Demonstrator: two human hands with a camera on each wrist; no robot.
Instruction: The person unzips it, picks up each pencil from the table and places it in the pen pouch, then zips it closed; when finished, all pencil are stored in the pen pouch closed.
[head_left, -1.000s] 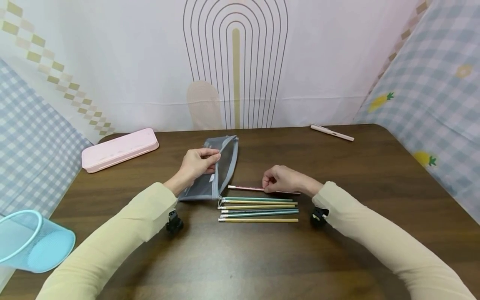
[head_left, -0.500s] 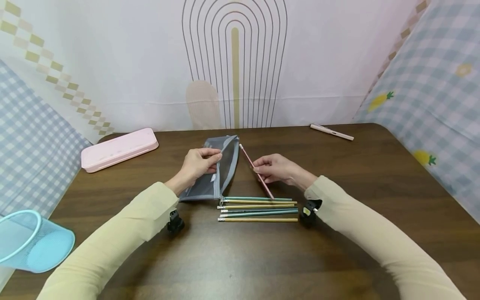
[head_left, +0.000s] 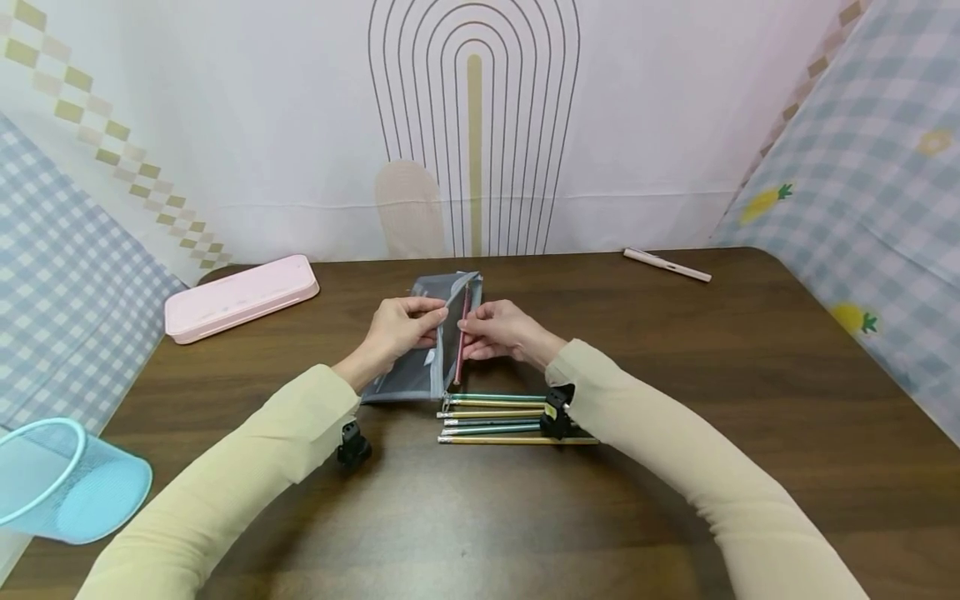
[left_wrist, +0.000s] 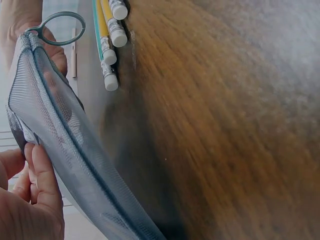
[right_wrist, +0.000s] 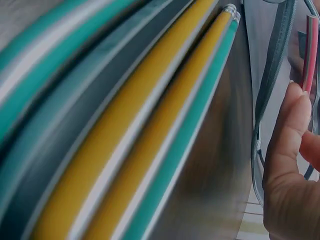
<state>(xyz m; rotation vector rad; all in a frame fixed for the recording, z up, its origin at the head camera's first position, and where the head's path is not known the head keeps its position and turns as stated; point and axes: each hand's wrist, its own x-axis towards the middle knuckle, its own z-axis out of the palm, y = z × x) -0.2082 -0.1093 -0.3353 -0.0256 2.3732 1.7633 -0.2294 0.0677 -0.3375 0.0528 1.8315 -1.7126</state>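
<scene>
I have the left hand point(head_left: 397, 332) pinching the rim of one grey mesh pouch point(head_left: 408, 375), see-through and gaping. The right hand point(head_left: 506, 332) pinches one slim pink-red pencil point(head_left: 460, 360) at the pouch's mouth; I can't tell how much is inside. Six other pencils point(head_left: 491, 414), three gold and three green or bluish, lie just in front of the pouch. Left of it: one pink case point(head_left: 242, 300), one blue cup point(head_left: 105, 500); right: one pen point(head_left: 667, 265).
</scene>
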